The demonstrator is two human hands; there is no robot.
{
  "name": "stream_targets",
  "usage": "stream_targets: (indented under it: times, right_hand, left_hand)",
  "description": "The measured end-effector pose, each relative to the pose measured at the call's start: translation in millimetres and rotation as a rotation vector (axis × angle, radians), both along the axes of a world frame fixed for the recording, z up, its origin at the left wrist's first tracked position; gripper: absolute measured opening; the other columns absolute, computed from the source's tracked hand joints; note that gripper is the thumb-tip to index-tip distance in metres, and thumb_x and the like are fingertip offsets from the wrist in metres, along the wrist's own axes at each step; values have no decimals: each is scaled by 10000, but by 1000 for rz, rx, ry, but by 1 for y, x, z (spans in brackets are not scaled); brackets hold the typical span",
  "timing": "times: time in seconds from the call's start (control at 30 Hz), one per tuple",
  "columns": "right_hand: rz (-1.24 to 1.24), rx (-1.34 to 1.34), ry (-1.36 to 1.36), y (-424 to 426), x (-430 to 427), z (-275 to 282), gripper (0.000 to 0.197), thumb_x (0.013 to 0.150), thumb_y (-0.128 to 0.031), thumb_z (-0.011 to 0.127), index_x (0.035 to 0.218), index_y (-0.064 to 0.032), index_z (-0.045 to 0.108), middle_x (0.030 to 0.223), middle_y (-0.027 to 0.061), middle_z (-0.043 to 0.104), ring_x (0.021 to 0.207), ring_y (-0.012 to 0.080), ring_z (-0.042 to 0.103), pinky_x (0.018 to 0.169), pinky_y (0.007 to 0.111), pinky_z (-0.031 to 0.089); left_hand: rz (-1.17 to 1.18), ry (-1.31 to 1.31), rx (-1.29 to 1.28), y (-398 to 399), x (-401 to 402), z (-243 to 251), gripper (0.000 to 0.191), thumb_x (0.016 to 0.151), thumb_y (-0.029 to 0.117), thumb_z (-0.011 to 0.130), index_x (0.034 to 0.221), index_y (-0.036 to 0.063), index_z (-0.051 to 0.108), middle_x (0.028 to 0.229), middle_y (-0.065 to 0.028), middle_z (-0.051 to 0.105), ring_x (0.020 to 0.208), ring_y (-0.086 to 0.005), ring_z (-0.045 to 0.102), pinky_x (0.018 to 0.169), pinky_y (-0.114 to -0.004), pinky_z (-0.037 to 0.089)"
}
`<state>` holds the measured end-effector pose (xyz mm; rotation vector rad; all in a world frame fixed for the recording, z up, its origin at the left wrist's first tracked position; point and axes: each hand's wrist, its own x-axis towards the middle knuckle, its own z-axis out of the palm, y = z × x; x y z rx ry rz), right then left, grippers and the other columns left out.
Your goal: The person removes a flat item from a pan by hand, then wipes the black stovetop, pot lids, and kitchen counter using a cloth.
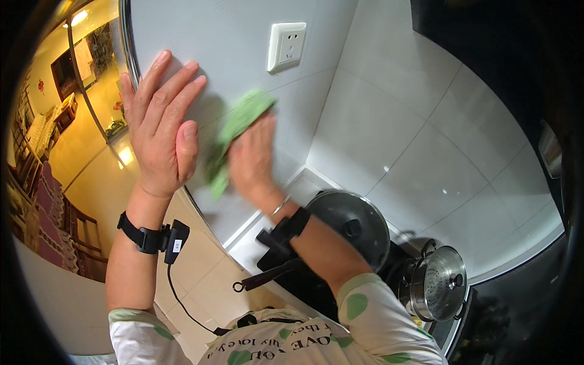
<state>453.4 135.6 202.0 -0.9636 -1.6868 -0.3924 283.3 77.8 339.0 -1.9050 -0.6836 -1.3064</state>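
My right hand [255, 159] holds a green cloth [244, 114] against the light tiled wall [219, 54], below and left of a white wall socket [287, 47]. Both the hand and the cloth are blurred. My left hand [159, 118] is raised near the metal-trimmed edge of that wall, its fingers apart and with nothing in it; whether it touches the wall I cannot tell. Black straps with small devices are on both wrists, and a thin bangle is on the right one.
Under my right forearm lies a lidded pan [349, 223] with a dark handle [269, 276] pointing left. A steel pot with a glass lid [445, 283] stands to its right on the stove. A dark range hood [492, 41] is at upper right. Beyond the wall edge is a room with a chair [86, 232].
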Motion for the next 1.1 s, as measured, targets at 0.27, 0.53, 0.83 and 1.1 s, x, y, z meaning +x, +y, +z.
stream_targets:
  times: [0.27, 0.53, 0.83, 1.1]
  right_hand:
    - [-44, -399, 372, 48, 31, 39, 661, 1024, -123, 512, 1564, 164, 263, 1643, 446, 213, 1530, 639, 188, 1302, 644, 158]
    - [13, -151, 193, -3, 25, -30, 393, 991, -49, 590, 1351, 76, 494, 1346, 239, 488, 1259, 404, 474, 1093, 492, 406]
    - [-91, -345, -91, -119, 165, 18, 289, 909, 25, 547, 1173, 42, 664, 1140, 231, 666, 1087, 445, 605, 966, 475, 509]
    - [-90, -811, -822, -209, 217, -112, 196, 894, -48, 613, 1053, 9, 712, 1305, 212, 699, 1202, 420, 646, 1019, 459, 557]
  left_hand:
    - [6, 21, 15, -1, 2, -1, 407, 1059, 232, 450, 1257, 55, 758, 1384, -86, 710, 1465, -341, 520, 1322, -537, 136]
    - [17, 25, 56, 7, 3, -1, 337, 1043, 213, 536, 1258, 89, 764, 1391, -74, 712, 1482, -309, 511, 1328, -521, 132]
    - [18, -23, 134, 9, -9, -4, 279, 876, 158, 727, 1139, 74, 767, 1304, -77, 715, 1424, -320, 552, 1298, -592, 206]
    - [-123, -91, 85, 5, 6, -4, 216, 914, 155, 692, 1092, 56, 764, 1300, -80, 719, 1427, -326, 556, 1292, -593, 217]
